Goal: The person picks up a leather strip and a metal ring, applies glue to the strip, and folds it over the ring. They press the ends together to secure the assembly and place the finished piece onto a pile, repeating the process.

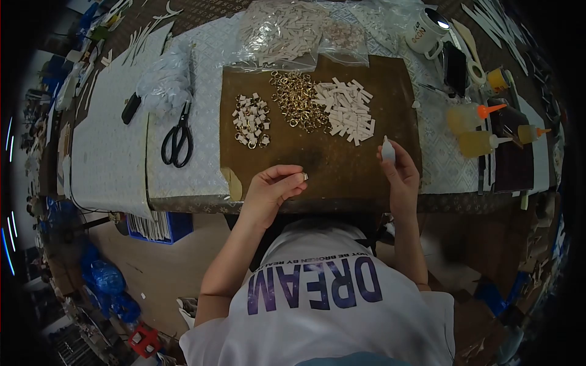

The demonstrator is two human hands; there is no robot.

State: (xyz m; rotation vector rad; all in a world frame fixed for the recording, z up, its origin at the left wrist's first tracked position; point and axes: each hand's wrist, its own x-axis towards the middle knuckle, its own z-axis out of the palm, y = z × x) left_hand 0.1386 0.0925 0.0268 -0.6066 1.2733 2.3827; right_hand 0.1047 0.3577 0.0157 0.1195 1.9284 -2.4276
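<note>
My left hand (274,190) pinches a small white piece (305,176) between thumb and fingertips, just above the brown board (360,174). In my right hand (403,171) is a small white squeeze bottle (388,150), its narrow tip pointing up. Beyond the hands lie a pile of gold metal rings (293,100) and, touching it on the right, a heap of short white strips (351,116). To their left is a group of rings with white pieces (251,119) on them. Whether the pinched piece has a ring is too small to tell.
Plastic bags of strips (281,33) lie at the back. Black scissors (177,143) rest at left beside a crumpled clear bag (165,79). At right stand a white mug (425,32), a dark phone (455,68) and yellowish glue bottles (473,143).
</note>
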